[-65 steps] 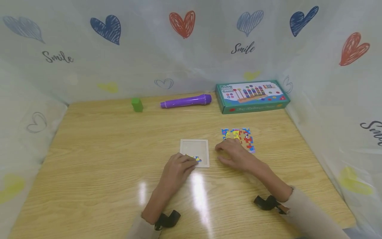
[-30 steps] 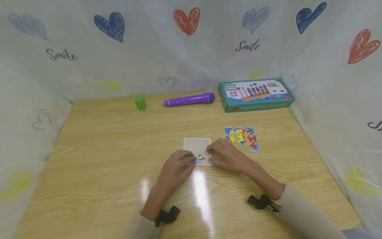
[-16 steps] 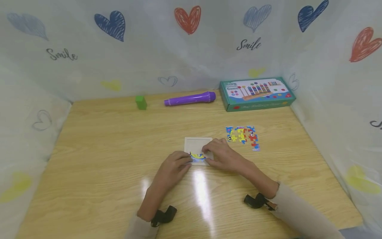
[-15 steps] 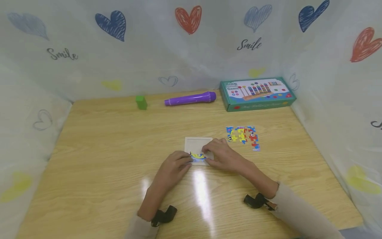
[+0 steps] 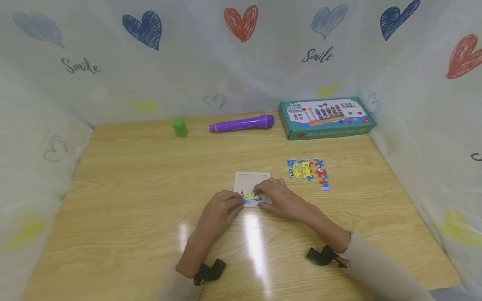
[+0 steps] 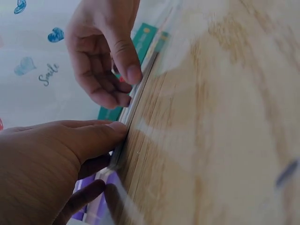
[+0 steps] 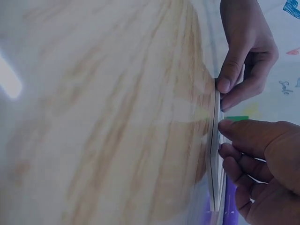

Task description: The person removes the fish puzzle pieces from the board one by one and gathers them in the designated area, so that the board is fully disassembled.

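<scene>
A square wooden puzzle tray [image 5: 252,173] lies flat on the table in the head view, with joined blue and yellow pieces [image 5: 250,196] along its near side. My left hand [image 5: 220,211] grips the tray's near-left corner; in the left wrist view its thumb [image 6: 105,136] lies along the tray's edge. The right hand [image 5: 282,198] is over the tray's right part, its thumb and curled fingers around a puzzle piece at the right end of the row. That piece is mostly hidden by the fingers. Several loose puzzle pieces [image 5: 307,170] lie right of the tray, beyond the right hand.
Along the back of the table [image 5: 132,188] stand a green block [image 5: 180,128], a purple toy microphone [image 5: 242,123] and a green Ring Challenge Game box [image 5: 327,118]. A pale curtain printed with hearts [image 5: 241,62] encloses the back and sides.
My right hand has moved left from the loose pieces onto the tray, and the row of pieces there is longer. The left hand has stayed at the tray's corner, shifting slightly left.
</scene>
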### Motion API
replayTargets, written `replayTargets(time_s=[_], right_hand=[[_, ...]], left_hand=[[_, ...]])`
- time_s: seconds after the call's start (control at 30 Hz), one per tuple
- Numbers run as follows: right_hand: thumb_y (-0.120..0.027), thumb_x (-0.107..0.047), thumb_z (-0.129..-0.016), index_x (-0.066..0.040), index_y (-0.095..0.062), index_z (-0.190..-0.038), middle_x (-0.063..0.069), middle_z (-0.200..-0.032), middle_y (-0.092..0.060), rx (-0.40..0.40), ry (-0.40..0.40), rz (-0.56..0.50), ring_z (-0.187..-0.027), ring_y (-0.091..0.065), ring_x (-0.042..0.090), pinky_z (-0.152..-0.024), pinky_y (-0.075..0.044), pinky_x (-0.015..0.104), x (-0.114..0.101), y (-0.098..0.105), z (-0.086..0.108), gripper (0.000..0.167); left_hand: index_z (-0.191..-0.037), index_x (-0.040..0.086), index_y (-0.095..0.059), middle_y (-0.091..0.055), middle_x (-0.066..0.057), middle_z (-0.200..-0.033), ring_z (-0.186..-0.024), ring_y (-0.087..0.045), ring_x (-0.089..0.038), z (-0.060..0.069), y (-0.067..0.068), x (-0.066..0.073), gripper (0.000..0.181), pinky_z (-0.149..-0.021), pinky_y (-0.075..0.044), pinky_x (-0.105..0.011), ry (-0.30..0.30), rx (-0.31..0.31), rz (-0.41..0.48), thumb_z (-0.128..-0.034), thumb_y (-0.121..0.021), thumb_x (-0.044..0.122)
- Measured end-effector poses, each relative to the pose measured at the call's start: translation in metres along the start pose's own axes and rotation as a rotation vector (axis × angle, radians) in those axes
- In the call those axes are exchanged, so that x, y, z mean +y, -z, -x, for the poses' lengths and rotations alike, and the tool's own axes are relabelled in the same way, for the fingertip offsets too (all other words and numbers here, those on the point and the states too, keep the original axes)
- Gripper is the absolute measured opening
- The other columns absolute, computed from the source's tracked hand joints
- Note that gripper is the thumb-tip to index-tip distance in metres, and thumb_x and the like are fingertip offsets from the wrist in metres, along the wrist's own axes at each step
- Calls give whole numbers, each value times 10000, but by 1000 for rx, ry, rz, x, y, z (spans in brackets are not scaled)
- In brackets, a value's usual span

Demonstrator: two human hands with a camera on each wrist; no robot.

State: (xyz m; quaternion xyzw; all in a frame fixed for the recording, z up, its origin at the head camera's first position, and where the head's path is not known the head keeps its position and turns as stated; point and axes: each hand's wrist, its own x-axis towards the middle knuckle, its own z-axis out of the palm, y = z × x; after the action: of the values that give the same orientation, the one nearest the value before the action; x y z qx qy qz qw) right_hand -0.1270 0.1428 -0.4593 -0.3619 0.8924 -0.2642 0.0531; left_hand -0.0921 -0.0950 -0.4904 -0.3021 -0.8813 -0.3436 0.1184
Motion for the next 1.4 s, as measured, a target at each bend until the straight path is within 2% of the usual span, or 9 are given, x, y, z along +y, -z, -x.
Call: replayTargets(time_s=[0.23,0.37,0.57,0.7,0.9,1.03,1.27,1.4], right_hand=[[-799,-117,-858,-81,-648,-1111,-8,-1065,-637,4,-68,-97,-1023,-556,170,-919,-413,418,3,-2,-1,297],[-798,-107,-854,-83,-649,-1089,-10,-1041,-632,29,-85,-111,-993,-548,165,-917,-411,418,2,-2,-1,279],[-781,-127,-873,-75,-657,-1087,4,-1041,-652,54,-89,-64,-1006,-552,174,-905,-378,392,5,0,-2,253],[-798,-153,-860,-78,-659,-1091,2,-1043,-655,61,-64,-29,-1011,-560,176,-890,-354,385,6,1,-2,280],[-797,-149,-835,-58,-664,-1081,15,-1017,-656,51,-32,-23,-976,-557,174,-877,-339,376,5,1,-3,294],[-795,-158,-823,-65,-659,-1084,4,-1017,-643,40,-38,-22,-977,-547,167,-880,-338,368,7,1,-2,309],[-797,-136,-797,-72,-664,-1065,7,-1002,-634,43,-95,19,-972,-551,176,-889,-347,373,8,10,-3,306],[-783,-93,-783,-69,-660,-1048,25,-988,-635,57,-74,19,-953,-552,180,-884,-350,383,8,17,-2,294]], left_hand=[[-959,84,-793,-734,-25,-1037,-1016,-661,-194,-1,2,3,125,-918,-525,-353,6,1,24,-839,-802,48],[-961,81,-793,-733,-29,-1042,-1021,-658,-193,-2,2,4,128,-919,-523,-350,11,-1,35,-839,-801,44],[-962,75,-793,-731,-36,-1036,-1015,-654,-201,-3,1,3,137,-912,-521,-354,-7,20,34,-831,-805,39],[-956,72,-791,-730,-37,-1024,-1005,-653,-202,-4,0,3,140,-899,-523,-355,-17,22,38,-822,-811,37],[-969,80,-792,-728,-30,-1041,-1014,-650,-189,-4,1,5,127,-908,-522,-337,25,-4,33,-846,-795,47],[-972,81,-792,-728,-28,-1047,-1014,-648,-182,-3,1,5,124,-908,-521,-333,29,-11,36,-855,-786,43],[-965,88,-791,-728,-9,-1021,-995,-650,-173,-1,1,3,134,-902,-524,-333,22,7,41,-844,-793,31],[-969,91,-789,-729,-11,-1037,-1014,-650,-176,1,1,2,140,-914,-523,-336,34,7,38,-839,-801,42]])
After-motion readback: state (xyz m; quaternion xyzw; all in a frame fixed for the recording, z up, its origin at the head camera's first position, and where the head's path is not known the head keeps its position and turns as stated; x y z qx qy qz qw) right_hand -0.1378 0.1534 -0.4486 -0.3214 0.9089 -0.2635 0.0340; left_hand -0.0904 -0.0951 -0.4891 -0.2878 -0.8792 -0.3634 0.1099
